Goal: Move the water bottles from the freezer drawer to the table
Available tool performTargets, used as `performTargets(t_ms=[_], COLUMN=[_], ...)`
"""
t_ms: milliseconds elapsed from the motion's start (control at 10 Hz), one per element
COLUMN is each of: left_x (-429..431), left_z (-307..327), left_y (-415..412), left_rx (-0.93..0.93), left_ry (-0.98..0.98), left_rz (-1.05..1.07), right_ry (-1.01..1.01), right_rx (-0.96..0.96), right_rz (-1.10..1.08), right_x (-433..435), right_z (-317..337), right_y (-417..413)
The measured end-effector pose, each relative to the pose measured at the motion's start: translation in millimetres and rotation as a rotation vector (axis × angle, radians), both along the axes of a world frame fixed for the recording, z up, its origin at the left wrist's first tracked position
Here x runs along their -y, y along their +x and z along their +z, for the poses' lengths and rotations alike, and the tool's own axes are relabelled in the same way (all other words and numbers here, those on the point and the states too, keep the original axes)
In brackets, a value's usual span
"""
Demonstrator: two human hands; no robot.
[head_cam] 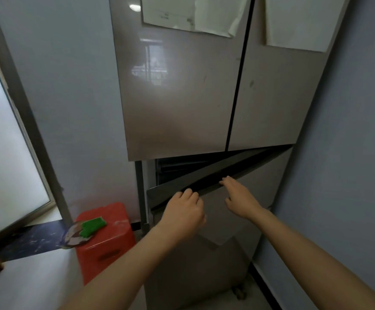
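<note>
The top edge of the glossy grey-beige lower freezer door [271, 184] was gripped by the left hand [184, 211], fingers curled over it; the right hand [240, 198] was laid beside it, fingers nearly straight, tips touching the same edge. The door was seen ajar beneath the tall grey upper refrigerator doors [177, 97]; only dark interior was shown, and water bottles could not be made out

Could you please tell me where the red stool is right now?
In the head view, the red stool stands on the floor, lower left, beside the fridge.
</note>
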State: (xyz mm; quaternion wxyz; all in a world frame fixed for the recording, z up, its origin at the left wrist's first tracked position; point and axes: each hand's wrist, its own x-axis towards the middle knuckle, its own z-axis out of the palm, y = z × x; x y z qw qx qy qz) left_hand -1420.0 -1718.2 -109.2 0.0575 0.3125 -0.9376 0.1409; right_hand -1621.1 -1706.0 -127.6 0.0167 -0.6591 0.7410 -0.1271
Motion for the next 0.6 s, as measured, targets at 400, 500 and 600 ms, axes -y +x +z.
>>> performTargets(t_ms=[400,500,600], left_x=[46.5,71.3,90.5], left_z=[-22.6,-28.3,-30.1], left_y=[-10.3,-8.6,-8.5], left_rx=[-0.125,-0.123,-0.044], left_ry=[0.129,0.152,0.158], left_rz=[0.352,0.358,0.384], right_ry=[0.003,-0.232,-0.482], right_rx=[0.055,0.303,0.479], right_rz=[0.079,0.152,0.236], right_x=[19.3,2.4,-32.3], right_z=[31.2,74.3,124.8], right_y=[5.3,-4.8,-19.7])
